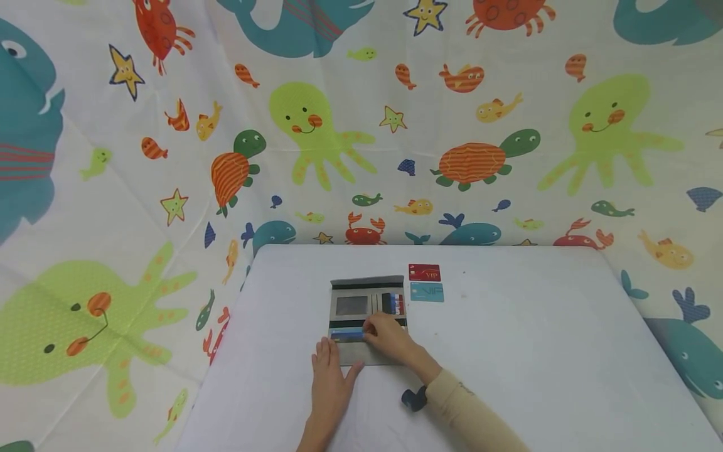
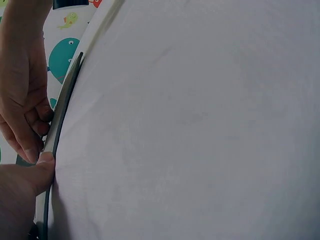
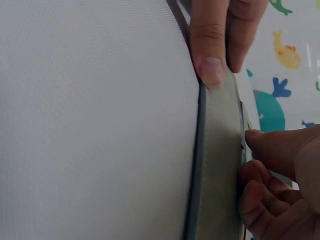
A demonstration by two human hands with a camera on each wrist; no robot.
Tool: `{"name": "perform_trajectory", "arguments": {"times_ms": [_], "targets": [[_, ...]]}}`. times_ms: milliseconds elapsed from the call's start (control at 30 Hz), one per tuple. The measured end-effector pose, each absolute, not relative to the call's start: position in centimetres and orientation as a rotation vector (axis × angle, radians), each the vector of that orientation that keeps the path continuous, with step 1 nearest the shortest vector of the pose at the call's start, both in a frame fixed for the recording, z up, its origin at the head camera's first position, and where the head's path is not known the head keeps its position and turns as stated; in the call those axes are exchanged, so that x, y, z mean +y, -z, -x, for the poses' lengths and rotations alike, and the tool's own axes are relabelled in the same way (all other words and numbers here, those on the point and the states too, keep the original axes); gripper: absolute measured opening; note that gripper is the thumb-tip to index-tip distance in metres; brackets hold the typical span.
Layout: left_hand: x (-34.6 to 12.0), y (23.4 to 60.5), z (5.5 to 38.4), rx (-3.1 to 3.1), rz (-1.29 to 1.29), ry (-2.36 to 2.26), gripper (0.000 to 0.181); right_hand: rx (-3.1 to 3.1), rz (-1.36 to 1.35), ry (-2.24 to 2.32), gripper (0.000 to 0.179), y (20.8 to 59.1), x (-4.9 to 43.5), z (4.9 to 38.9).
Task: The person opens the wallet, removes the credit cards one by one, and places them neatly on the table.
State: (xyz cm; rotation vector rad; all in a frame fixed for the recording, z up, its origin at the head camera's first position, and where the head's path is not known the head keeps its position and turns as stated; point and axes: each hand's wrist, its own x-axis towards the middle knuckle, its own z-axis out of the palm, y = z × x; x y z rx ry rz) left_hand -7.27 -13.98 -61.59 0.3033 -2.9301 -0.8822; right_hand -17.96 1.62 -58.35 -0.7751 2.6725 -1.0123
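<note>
A grey wallet [image 1: 369, 355] lies unfolded on the white table. A blue card [image 1: 346, 335] sits in its lower slot, partly covered by my right hand [image 1: 393, 339], whose thumb and fingers pinch at the card's right end. My left hand [image 1: 331, 384] rests on the wallet's lower left edge, fingers straight and thumb spread. In the right wrist view, the left thumb [image 3: 212, 70] presses on the wallet's near edge [image 3: 217, 150], while the right fingers [image 3: 255, 200] are curled at the slots. The card itself is hard to make out there.
Beside the wallet's upper right lie a red VIP card [image 1: 424, 272] and a teal VIP card [image 1: 427, 292]. Blue and red cards [image 1: 397, 304] fill the wallet's upper right slots, near a clear window [image 1: 351, 306]. A curtain with sea animals [image 1: 339, 207] hangs behind the table.
</note>
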Motion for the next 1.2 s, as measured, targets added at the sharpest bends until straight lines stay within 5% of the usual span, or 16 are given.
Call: {"name": "perform_trajectory", "arguments": {"times_ms": [1200], "targets": [[-13.7,61.4,7.3,-2.912,-0.295,0.848,0.09,2.78,0.84,0.694,0.009,58.7,-0.9,17.5]]}}
